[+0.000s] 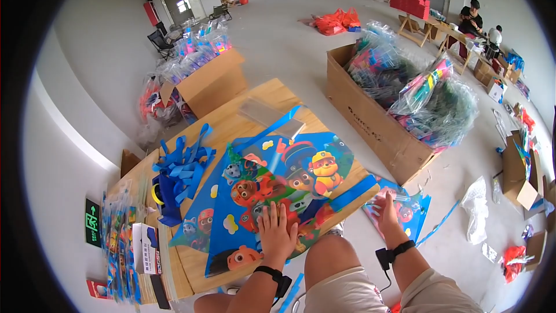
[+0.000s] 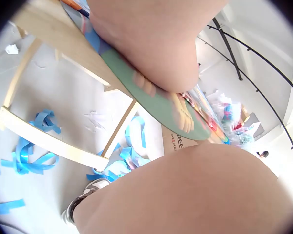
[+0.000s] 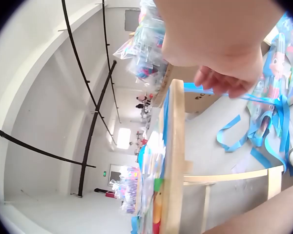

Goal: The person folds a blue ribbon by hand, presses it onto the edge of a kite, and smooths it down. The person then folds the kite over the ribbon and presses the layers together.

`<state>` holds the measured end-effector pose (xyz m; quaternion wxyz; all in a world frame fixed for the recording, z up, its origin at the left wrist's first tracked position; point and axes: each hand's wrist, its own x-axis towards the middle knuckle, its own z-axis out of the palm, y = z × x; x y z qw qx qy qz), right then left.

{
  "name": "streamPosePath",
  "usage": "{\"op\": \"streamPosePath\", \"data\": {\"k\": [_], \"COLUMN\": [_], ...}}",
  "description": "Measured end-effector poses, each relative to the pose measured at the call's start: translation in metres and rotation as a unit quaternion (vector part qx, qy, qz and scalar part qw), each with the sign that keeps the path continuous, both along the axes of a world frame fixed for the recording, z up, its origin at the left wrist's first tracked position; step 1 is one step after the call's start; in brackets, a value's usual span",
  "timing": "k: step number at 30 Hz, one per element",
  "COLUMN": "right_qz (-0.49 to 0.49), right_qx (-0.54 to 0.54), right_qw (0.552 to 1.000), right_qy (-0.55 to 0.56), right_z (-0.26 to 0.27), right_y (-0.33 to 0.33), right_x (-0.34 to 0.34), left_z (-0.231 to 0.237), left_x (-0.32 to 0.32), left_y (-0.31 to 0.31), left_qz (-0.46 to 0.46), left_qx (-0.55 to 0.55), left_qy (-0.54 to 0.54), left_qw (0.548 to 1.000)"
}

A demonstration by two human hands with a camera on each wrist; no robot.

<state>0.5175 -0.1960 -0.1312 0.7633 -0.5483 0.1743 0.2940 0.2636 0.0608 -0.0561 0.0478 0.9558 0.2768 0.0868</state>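
Across the wooden table point(image 1: 272, 93) lies the cartoon sheet point(image 1: 263, 182), probably light, flexible and slippery, best held by its edges. The left hand point(image 1: 277, 233) rests flat upon it; whether the right hand point(image 1: 389, 215), beyond the table's edge, grips the blue ribbon point(image 1: 354, 193) is unclear.

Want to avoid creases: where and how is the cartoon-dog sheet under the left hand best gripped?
Probably pinch the cartoon-dog sheet by its near rounded edge, approaching from the near side, thumb above and fingers below. It lies flat under the left hand, but that edge overhangs the wooden table, leaving its underside reachable.
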Motion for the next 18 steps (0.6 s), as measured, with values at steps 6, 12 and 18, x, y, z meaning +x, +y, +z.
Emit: {"op": "streamPosePath", "data": {"k": [6,12,18], "right_qz": [0.067,0.018,0.020], "right_qx": [0.194,0.150,0.133], "right_qw": [0.972,0.983,0.987], "right_qy": [0.113,0.105,0.082], "right_z": [0.005,-0.008,-0.013], "right_y": [0.019,0.028,0.027], "right_x": [0.027,0.059,0.069], "left_z": [-0.004,0.002,0.000], "left_x": [-0.001,0.000,0.000], "left_y": [0.000,0.000,-0.002], "left_qz": [-0.001,0.002,-0.003], "left_qx": [0.011,0.007,0.012], "left_qy": [-0.012,-0.001,-0.007], "left_qw": [1.000,1.000,1.000]}}
